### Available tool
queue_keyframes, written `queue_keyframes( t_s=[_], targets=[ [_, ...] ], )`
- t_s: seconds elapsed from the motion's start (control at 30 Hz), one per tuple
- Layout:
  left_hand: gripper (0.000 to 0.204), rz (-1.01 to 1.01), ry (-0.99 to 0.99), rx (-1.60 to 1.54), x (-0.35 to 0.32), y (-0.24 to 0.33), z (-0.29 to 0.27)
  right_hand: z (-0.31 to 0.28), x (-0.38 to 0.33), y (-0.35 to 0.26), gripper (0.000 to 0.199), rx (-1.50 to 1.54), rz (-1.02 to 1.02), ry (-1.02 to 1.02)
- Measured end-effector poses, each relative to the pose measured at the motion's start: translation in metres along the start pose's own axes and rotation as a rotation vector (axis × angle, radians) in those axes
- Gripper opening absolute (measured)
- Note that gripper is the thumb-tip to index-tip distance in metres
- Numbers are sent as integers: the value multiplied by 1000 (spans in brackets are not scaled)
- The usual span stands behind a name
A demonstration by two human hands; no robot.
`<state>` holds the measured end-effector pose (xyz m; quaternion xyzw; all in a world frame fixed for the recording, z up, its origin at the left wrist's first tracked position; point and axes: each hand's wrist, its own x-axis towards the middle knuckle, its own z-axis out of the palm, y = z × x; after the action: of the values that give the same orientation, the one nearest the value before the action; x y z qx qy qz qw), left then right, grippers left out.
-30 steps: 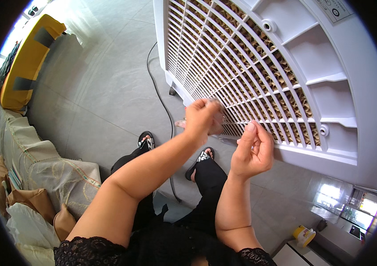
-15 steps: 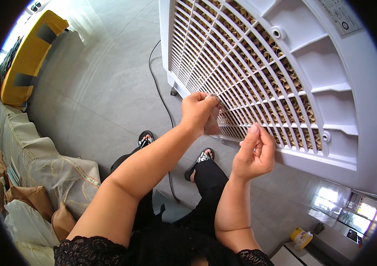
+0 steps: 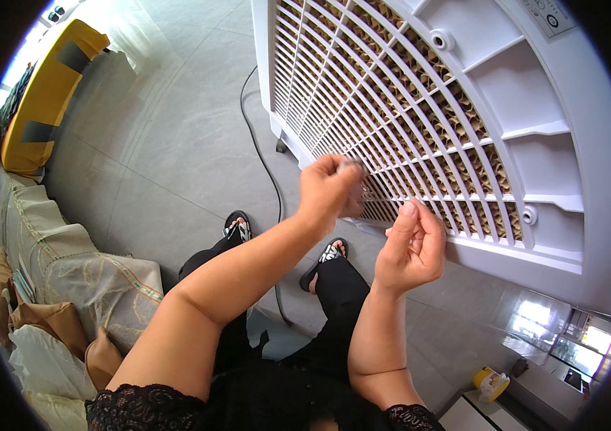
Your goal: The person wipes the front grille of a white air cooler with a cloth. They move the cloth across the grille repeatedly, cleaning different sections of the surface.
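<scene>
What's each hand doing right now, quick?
Left hand: closed, holding a greyish wad.
Right hand: closed, fingers curled; whether it pinches something tiny can't be told.

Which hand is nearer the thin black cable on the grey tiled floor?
Left. In the head view, your left hand is just right of the thin black cable, raised above it; your right hand is farther right, by the white slatted plastic grille.

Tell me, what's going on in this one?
A person's left hand pinches a crumpled, greyish wad in front of the grille of a white unit. The right hand, fingers curled, is near the grille's lower edge; whether it holds anything is unclear.
</scene>
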<state>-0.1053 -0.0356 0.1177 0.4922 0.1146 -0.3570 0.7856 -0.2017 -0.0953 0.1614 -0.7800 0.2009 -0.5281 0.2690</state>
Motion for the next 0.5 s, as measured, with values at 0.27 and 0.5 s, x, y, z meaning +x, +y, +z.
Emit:
queue_keyframes(
  t_s=[0.27, 0.5],
  targets=[
    [12, 132, 78, -109, 19, 10, -5, 4, -1, 0, 9, -13, 3, 4],
    [10, -39, 4, 11, 5, -19, -9, 4, -1, -2, 8, -22, -1, -12]
  ],
)
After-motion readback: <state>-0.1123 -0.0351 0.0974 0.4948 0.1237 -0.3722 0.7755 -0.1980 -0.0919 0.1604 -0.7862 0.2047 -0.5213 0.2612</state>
